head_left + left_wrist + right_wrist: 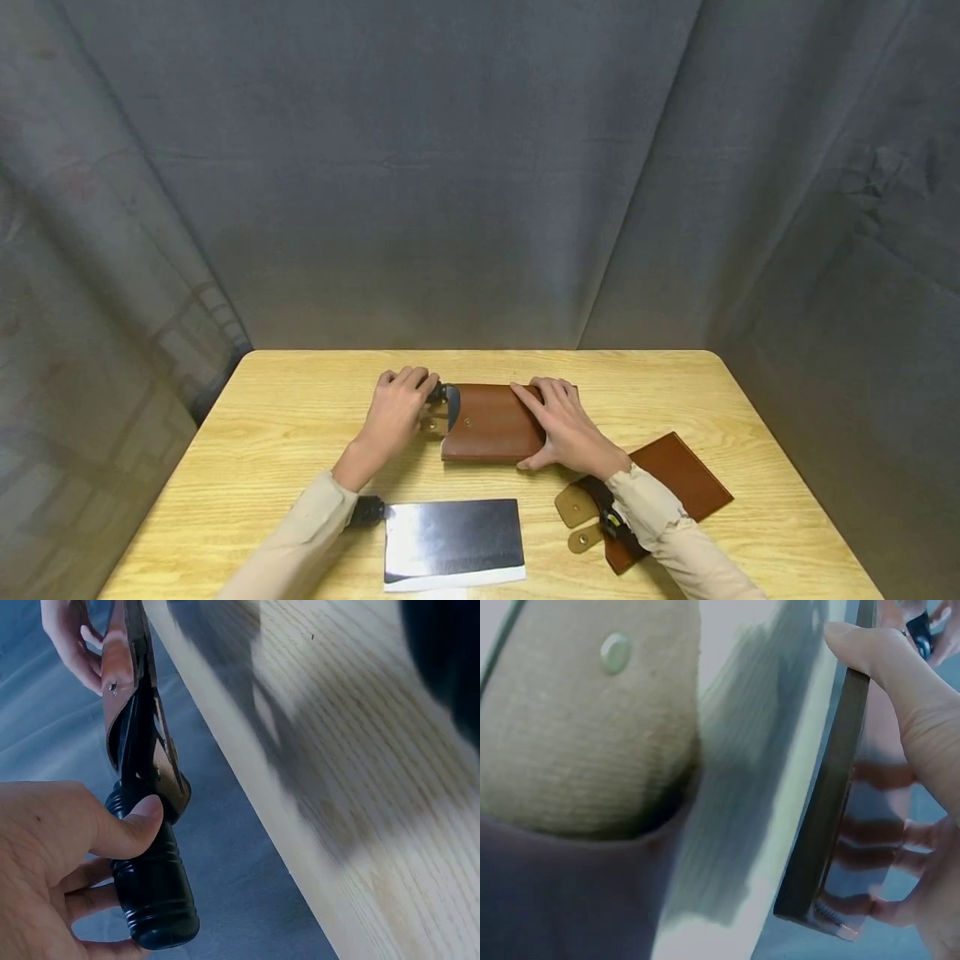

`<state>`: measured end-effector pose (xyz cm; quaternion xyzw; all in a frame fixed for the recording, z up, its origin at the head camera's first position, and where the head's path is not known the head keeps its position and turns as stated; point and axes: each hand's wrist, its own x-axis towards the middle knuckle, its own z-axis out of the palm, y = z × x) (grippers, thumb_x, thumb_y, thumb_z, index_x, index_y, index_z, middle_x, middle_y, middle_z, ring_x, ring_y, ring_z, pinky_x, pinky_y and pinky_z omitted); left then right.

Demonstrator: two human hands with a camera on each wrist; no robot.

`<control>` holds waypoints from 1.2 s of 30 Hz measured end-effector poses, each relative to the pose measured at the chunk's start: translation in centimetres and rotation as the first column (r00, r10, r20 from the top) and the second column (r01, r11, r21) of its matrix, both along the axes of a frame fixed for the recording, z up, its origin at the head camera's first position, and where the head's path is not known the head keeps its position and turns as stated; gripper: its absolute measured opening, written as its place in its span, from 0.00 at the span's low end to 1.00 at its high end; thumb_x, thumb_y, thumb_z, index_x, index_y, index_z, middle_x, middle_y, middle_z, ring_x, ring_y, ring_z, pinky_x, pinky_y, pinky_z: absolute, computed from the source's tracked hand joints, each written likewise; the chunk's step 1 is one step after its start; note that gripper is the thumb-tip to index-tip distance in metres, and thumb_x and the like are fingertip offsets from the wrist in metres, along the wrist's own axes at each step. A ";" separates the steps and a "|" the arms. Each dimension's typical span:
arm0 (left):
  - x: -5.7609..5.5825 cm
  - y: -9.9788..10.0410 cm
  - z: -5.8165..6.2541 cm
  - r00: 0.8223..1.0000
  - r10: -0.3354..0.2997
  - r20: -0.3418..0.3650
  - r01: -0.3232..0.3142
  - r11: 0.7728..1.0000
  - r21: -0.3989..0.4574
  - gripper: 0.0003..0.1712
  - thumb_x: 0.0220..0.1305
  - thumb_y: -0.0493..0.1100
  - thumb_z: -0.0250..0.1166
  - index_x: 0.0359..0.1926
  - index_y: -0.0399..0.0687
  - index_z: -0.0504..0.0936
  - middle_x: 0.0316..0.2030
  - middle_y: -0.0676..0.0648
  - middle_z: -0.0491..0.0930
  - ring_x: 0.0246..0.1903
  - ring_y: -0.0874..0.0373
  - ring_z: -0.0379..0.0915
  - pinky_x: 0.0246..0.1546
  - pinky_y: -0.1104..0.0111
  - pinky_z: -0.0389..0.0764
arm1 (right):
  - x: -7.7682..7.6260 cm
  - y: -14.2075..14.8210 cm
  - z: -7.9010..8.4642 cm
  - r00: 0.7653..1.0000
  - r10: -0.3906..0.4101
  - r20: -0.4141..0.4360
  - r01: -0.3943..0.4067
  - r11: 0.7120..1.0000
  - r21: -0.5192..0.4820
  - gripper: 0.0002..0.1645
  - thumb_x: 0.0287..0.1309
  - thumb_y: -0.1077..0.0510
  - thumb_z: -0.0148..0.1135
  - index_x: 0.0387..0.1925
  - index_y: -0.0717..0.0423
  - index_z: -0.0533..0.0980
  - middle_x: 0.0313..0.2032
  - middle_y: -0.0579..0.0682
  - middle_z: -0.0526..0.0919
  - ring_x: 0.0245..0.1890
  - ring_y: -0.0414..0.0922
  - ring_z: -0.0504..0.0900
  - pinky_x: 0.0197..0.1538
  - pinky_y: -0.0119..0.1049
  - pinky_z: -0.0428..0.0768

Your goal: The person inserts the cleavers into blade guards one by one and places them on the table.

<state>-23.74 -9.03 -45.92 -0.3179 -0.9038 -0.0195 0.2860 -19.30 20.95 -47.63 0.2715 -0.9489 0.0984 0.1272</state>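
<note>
The left grip (393, 408) is wrapped about a black handle (155, 881), the thumb laid along its top and the fingers curled round from the other side. The right grip (564, 421) spans the closed end of a brown leather sheath (491, 421), thumb on the near edge and fingers spread over the face and far edge — a firm hold across its width. The sheath sits between the hands near the middle of the worktop (285, 433), and in the wrist views it seems raised off the surface.

A strip of wood shows between the sheath and the far edge, with broader stretches to the left and right. Nearer the person, a bare cleaver (453, 540) lies flat, its handle partly behind the left sleeve (300, 529). A second sheath (684, 475) lies slantwise under the right sleeve (678, 525), well inside the right edge.

The held sheath contains a dark blade (453, 405) joined to the gripped handle — part of it shows at the mouth, beside unfastened tan tabs (432, 426). What the second sheath contains I cannot tell.
</note>
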 end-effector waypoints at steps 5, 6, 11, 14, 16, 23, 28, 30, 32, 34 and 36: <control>0.1 0.0 -0.1 0.999 -0.011 -0.052 0.012 1.000 0.003 0.35 0.32 0.33 0.81 0.50 0.46 0.83 0.44 0.46 0.83 0.42 0.51 0.79 0.40 0.57 0.81 | 0.2 -0.1 0.4 1.000 0.000 -0.001 0.000 1.000 0.007 0.73 0.26 0.28 0.78 0.74 0.48 0.57 0.60 0.61 0.67 0.62 0.55 0.65 0.66 0.59 0.59; 0.1 0.1 -0.1 0.998 -0.015 -0.059 0.015 1.000 0.003 0.36 0.31 0.34 0.81 0.50 0.46 0.83 0.44 0.46 0.83 0.42 0.51 0.79 0.40 0.58 0.81 | 0.3 -0.1 0.5 1.000 0.001 -0.007 -0.001 1.000 0.007 0.73 0.26 0.28 0.78 0.74 0.48 0.57 0.60 0.61 0.67 0.62 0.55 0.65 0.66 0.59 0.59; 0.2 0.3 -0.1 0.997 -0.024 -0.068 0.024 1.000 0.011 0.41 0.24 0.41 0.86 0.49 0.45 0.82 0.44 0.46 0.83 0.41 0.51 0.79 0.39 0.57 0.82 | 0.4 -0.1 0.5 0.999 0.010 -0.047 -0.009 1.000 0.013 0.73 0.25 0.29 0.80 0.74 0.49 0.59 0.59 0.62 0.68 0.61 0.57 0.66 0.63 0.60 0.61; 0.2 0.4 -0.1 0.997 -0.017 -0.071 0.017 1.000 -0.003 0.42 0.23 0.40 0.87 0.49 0.46 0.82 0.43 0.46 0.82 0.41 0.51 0.78 0.39 0.57 0.81 | 0.6 -0.1 0.5 0.998 0.011 -0.060 -0.010 1.000 0.017 0.73 0.24 0.29 0.80 0.73 0.50 0.59 0.59 0.62 0.68 0.61 0.57 0.66 0.62 0.61 0.62; 0.2 0.5 -0.1 0.997 -0.016 -0.074 0.015 1.000 -0.018 0.42 0.23 0.39 0.86 0.49 0.46 0.82 0.44 0.46 0.82 0.41 0.51 0.77 0.38 0.58 0.81 | 0.6 -0.1 0.3 0.998 0.002 -0.059 -0.001 1.000 0.022 0.73 0.24 0.29 0.80 0.73 0.49 0.60 0.59 0.62 0.68 0.60 0.57 0.66 0.62 0.61 0.62; 0.4 0.5 0.0 0.996 -0.023 -0.089 0.019 0.999 -0.049 0.41 0.24 0.41 0.86 0.48 0.46 0.81 0.43 0.46 0.82 0.41 0.51 0.77 0.39 0.58 0.81 | 0.9 -0.6 -0.5 0.998 -0.015 -0.062 0.016 1.000 0.013 0.74 0.23 0.28 0.79 0.73 0.50 0.59 0.59 0.62 0.68 0.60 0.58 0.66 0.62 0.60 0.64; 0.6 0.1 0.1 0.993 -0.019 -0.115 0.011 0.998 -0.066 0.40 0.25 0.40 0.85 0.48 0.47 0.81 0.43 0.46 0.81 0.40 0.51 0.76 0.37 0.58 0.79 | 0.9 -1.0 -0.8 0.996 -0.005 -0.085 0.006 1.000 0.012 0.74 0.23 0.27 0.78 0.73 0.51 0.59 0.59 0.62 0.68 0.60 0.57 0.67 0.63 0.59 0.64; 0.6 0.0 0.2 0.993 -0.020 -0.118 0.012 0.998 -0.064 0.39 0.26 0.37 0.84 0.48 0.45 0.81 0.43 0.46 0.81 0.40 0.50 0.77 0.38 0.58 0.79 | 0.8 -1.1 -0.8 0.994 0.002 -0.110 0.000 1.000 0.015 0.75 0.22 0.27 0.79 0.73 0.51 0.60 0.59 0.62 0.68 0.60 0.57 0.67 0.63 0.59 0.64; 0.6 0.0 0.2 0.993 -0.021 -0.120 0.014 0.998 -0.057 0.38 0.27 0.36 0.83 0.48 0.45 0.81 0.43 0.46 0.81 0.40 0.50 0.77 0.38 0.58 0.79 | 0.7 -1.1 -0.7 0.991 0.009 -0.131 -0.007 1.000 0.016 0.75 0.20 0.27 0.80 0.72 0.53 0.60 0.59 0.62 0.69 0.60 0.56 0.67 0.63 0.59 0.65; 0.5 0.1 0.3 0.994 -0.022 -0.110 0.017 0.999 -0.048 0.37 0.28 0.36 0.83 0.48 0.45 0.81 0.43 0.45 0.82 0.40 0.50 0.77 0.38 0.59 0.80 | 0.6 -1.1 -0.6 0.989 0.020 -0.145 -0.017 1.000 0.022 0.75 0.20 0.28 0.80 0.72 0.55 0.61 0.59 0.63 0.69 0.60 0.57 0.68 0.63 0.59 0.65; 0.5 0.0 0.5 0.995 -0.021 -0.093 0.017 0.999 -0.036 0.38 0.27 0.35 0.83 0.48 0.45 0.82 0.43 0.45 0.82 0.41 0.50 0.78 0.39 0.58 0.80 | 0.5 -1.3 -0.6 0.990 0.029 -0.137 -0.027 0.999 0.022 0.75 0.21 0.29 0.80 0.72 0.57 0.61 0.59 0.64 0.69 0.60 0.57 0.68 0.64 0.59 0.64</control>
